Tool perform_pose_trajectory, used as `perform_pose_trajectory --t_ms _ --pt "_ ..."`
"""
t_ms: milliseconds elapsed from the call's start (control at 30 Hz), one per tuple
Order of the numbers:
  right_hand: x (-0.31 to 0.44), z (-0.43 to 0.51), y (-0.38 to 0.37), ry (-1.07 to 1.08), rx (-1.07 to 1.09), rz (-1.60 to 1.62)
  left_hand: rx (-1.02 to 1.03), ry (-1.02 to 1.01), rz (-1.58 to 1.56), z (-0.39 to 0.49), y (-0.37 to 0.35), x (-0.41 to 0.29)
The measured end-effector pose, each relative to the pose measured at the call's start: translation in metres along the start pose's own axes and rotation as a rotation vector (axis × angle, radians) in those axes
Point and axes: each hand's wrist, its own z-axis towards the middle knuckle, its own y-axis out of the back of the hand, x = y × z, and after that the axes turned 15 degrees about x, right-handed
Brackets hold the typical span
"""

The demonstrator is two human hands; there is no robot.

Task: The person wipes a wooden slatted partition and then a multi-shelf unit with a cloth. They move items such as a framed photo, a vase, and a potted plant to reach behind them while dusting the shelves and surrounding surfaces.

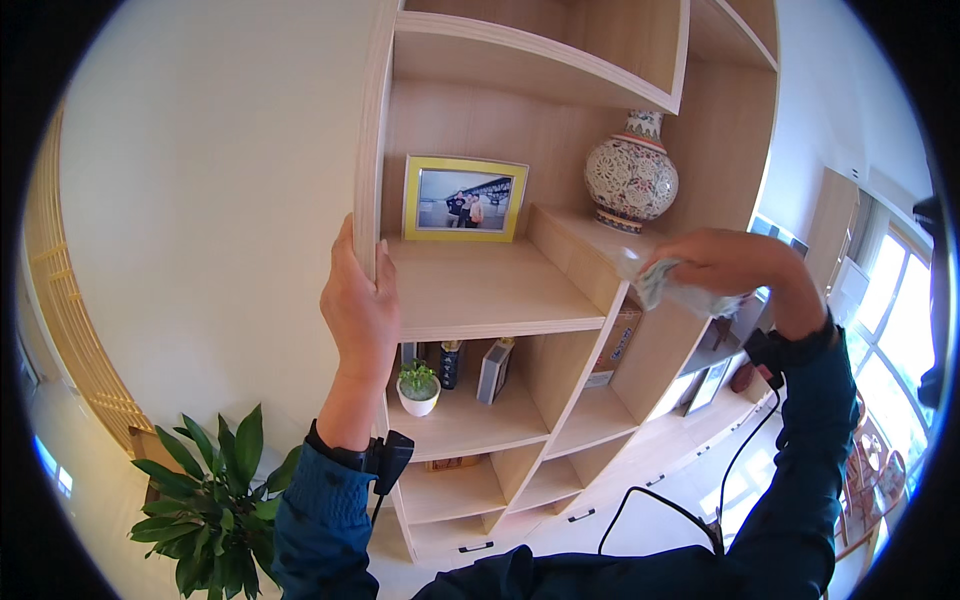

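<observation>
My left hand (360,289) grips the left side panel of a light wooden shelf unit (495,285), with the thumb on the inner side. Bunched in my right hand (716,259) is a pale, partly see-through cloth or wrap (654,283); its exact material is hard to tell. That hand is at the front edge of a raised shelf, just below a round patterned porcelain vase (631,176). A yellow-framed photograph (465,199) leans upright on the compartment to the left of the vase.
Below stand a small potted plant (418,388), a dark cylinder (449,365), a grey boxed book (495,371) and a cardboard box (616,345). A large leafy plant (217,495) is on the floor at left. A black cable (739,450) hangs from my right wrist.
</observation>
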Motion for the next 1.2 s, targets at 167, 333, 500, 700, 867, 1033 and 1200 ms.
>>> perform_pose_trajectory --t_ms 167,333,500,700,867,1033,1200 --pt "0.046 -0.009 -0.015 -0.239 -0.483 -0.03 0.042 0.058 -0.022 0.0 -0.001 0.001" --pt "0.051 0.113 -0.029 0.083 -0.688 -0.335 0.039 0.024 -0.05 0.001 0.001 0.0" --pt "0.038 0.206 -0.03 -0.019 -0.495 -0.399 0.081 0.072 -0.068 0.001 0.001 -0.001" --pt "0.016 0.252 -0.02 -0.115 -0.151 0.073 0.054 0.039 -0.075 0.001 0.003 -0.002" --pt "0.009 0.254 -0.031 0.03 -0.219 0.142 0.077 0.058 -0.067 0.001 0.003 -0.003" --pt "0.023 0.2 -0.051 0.0 -0.183 0.068 0.062 0.04 -0.043 0.001 0.003 -0.002" --pt "0.065 0.08 -0.1 -0.017 -0.416 0.045 0.068 0.045 -0.067 0.001 0.001 0.0"
